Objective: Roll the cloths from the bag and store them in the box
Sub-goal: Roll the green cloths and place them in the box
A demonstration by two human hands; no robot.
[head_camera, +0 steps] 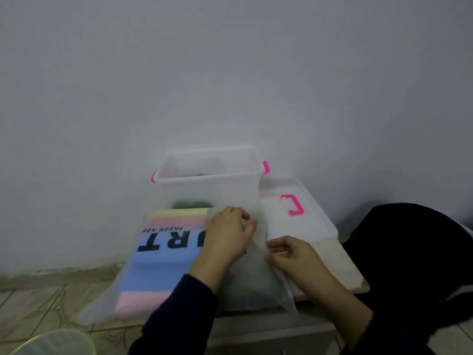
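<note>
Bag (176, 254) lies flat, mouth toward box (208, 175).

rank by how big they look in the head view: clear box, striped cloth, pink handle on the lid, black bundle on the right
1. Black bundle, though it lies nearer the camera and is cut off by the frame.
2. Striped cloth, partly hidden by the left hand.
3. Clear box.
4. Pink handle.

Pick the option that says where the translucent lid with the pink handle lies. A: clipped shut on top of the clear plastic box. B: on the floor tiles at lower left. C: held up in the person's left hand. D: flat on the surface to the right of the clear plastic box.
D: the translucent lid with the pink handle lies flat just right of the open clear plastic box, while both hands work on the thin translucent bag.
</note>
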